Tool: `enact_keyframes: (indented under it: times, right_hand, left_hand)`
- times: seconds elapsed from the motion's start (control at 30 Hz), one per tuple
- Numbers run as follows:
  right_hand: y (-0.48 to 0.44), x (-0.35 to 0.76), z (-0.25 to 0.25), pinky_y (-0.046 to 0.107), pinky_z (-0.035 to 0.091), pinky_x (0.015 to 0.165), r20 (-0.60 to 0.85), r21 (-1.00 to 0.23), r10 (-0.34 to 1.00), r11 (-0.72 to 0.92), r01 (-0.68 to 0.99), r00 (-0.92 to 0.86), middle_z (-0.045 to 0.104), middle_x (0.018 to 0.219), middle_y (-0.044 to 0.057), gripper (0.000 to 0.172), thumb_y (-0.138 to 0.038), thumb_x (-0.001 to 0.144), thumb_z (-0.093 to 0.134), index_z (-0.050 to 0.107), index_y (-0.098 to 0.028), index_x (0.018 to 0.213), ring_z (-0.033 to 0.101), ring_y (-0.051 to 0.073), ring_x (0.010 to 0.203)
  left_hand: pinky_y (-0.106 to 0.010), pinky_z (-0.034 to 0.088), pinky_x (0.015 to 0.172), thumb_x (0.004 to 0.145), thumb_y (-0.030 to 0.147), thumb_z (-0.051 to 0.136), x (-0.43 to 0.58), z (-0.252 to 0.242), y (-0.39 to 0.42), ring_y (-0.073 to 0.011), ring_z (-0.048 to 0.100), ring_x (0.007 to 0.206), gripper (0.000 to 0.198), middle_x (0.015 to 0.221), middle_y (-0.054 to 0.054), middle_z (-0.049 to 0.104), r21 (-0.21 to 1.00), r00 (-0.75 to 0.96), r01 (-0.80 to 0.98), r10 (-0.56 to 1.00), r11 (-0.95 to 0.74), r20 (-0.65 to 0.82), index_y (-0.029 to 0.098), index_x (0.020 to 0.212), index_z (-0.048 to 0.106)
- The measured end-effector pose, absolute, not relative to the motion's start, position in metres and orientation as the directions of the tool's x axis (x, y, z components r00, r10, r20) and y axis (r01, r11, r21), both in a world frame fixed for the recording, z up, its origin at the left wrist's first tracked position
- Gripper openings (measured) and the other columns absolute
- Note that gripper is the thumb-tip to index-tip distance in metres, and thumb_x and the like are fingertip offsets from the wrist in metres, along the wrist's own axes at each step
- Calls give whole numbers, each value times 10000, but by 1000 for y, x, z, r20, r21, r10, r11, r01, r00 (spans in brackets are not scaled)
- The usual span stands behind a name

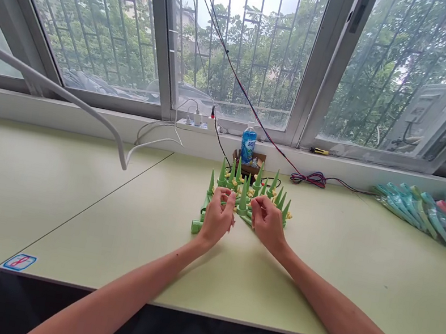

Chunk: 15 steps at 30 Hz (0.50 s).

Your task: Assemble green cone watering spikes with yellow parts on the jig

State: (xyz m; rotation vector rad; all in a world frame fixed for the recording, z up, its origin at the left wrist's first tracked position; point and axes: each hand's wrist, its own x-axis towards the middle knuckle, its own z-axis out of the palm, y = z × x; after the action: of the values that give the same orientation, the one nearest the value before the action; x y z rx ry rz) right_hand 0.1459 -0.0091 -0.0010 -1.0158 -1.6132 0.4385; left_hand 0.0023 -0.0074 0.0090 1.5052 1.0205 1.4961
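Note:
A cluster of several green plastic cone spikes point(252, 186) with small yellow parts stands on the pale green table point(316, 275), just beyond my hands. My left hand point(217, 217) is curled, its fingertips pinched on a green piece at the cluster's near left side. My right hand point(265, 220) is also curled, fingers pinched at the cluster's near edge; what it holds is too small to name. A green cone point(198, 220) lies on its side beside my left wrist.
A water bottle point(248, 144) and a small brown box point(251, 166) stand behind the cluster by the window sill. Red and black cables point(309, 178) run along the sill. Packaged green and pink items point(426, 214) lie at the right. A white cord point(67, 96) hangs at left.

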Motion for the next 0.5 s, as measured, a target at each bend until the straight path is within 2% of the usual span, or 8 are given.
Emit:
enact_keyframes:
  times: [0.1, 0.17, 0.33, 0.5]
  right_hand:
    - [-10, 145, -1, 230, 350, 478, 609, -729, 793, 566, 385, -13, 437, 564, -39, 257, -420, 936, 418, 477, -210, 800, 429, 113, 475]
    - [-10, 145, -1, 227, 351, 484, 612, -724, 791, 571, 388, -23, 437, 572, -39, 249, -408, 939, 416, 474, -210, 800, 426, 110, 480]
    - [-11, 146, -1, 217, 356, 501, 621, -706, 781, 593, 387, -65, 446, 595, -38, 241, -387, 948, 409, 475, -206, 803, 417, 100, 492]
    - [-10, 147, -2, 213, 351, 505, 630, -685, 769, 616, 389, -107, 437, 589, -43, 244, -378, 955, 407, 474, -203, 799, 406, 92, 490]
  left_hand:
    - [-180, 279, 263, 860, 559, 466, 1, 10, -7, -63, 390, 282, 362, 508, 78, 453, 951, 46, -27, 950, -307, 307, 200, 817, 462]
    - [-183, 242, 256, 847, 582, 473, 0, 10, -7, -70, 355, 258, 390, 437, 81, 441, 965, 65, -54, 964, -256, 259, 196, 795, 471]
    - [-186, 218, 263, 841, 611, 464, -2, 8, -4, -75, 329, 240, 423, 410, 59, 502, 979, 114, -103, 975, -178, 190, 189, 820, 480]
    - [-184, 231, 281, 834, 632, 453, -3, 7, -3, -83, 375, 244, 441, 437, 22, 558, 991, 261, -128, 963, -38, 71, 193, 784, 440]
